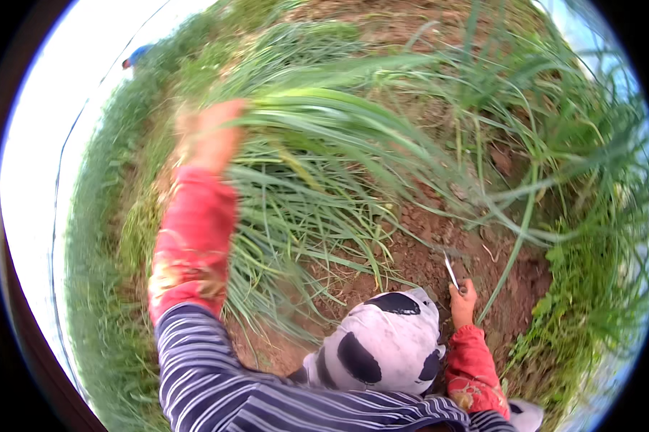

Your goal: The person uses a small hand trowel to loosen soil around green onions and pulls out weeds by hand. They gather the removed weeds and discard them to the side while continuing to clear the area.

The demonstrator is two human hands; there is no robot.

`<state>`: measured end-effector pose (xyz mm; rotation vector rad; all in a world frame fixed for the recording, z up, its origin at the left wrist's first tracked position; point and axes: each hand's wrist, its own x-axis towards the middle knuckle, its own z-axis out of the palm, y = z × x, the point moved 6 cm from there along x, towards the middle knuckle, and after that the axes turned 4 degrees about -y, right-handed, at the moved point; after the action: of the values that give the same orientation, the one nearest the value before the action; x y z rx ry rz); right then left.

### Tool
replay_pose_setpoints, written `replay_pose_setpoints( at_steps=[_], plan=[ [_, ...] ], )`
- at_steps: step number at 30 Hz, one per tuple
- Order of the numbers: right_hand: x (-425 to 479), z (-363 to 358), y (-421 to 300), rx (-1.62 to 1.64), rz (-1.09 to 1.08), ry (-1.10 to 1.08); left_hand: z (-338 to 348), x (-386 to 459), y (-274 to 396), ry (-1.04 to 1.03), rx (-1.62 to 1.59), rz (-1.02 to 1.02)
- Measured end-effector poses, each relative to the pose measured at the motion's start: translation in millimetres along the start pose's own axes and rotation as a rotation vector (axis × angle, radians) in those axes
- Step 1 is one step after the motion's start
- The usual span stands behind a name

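At the upper left, my left hand (214, 135) is blurred, with its fingers closed at one end of a bunch of long green plants (324, 110). The leaves fan out from it toward the right, above a pile of similar plants (292, 210) lying on the ground. My right hand (463, 302) is low at the right, next to my knee, and grips a small tool with a narrow, pale metal blade (450, 270). The blade points up and away from me over bare soil. My fingers hide most of the tool's handle.
Reddish-brown, cloddy soil (427, 221) lies in front of me. Tall leafy plants stand along the right (589, 227), with low weeds (540, 324) below them. My bent knee in spotted trousers (384, 345) is close. Something blue (136, 55) shows far off at the upper left.
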<state>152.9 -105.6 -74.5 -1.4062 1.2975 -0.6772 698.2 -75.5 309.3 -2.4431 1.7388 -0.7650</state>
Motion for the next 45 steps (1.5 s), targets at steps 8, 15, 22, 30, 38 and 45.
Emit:
replay_pose_setpoints(
  at_steps=[8,15,22,30,38,45],
  plan=[
    [-3,5,-71,-0.050,-0.067,-0.152,58,23,-191,-0.377,0.103,-0.292],
    [-55,-83,-51,-0.085,0.058,-0.276,149,-67,326,-0.891,-0.536,0.510],
    [-100,-145,-51,-0.521,0.111,-0.151,110,-118,561,-0.813,-0.893,0.942],
    [-98,-288,-7,-1.091,0.304,0.753,151,-104,656,-1.114,-1.111,0.571],
    [-61,-350,75,-0.356,0.342,0.849,157,-103,658,-0.832,-1.155,0.599],
    [-125,-278,10,-0.098,0.546,0.392,153,-109,656,-0.910,-1.071,0.594]
  ],
)
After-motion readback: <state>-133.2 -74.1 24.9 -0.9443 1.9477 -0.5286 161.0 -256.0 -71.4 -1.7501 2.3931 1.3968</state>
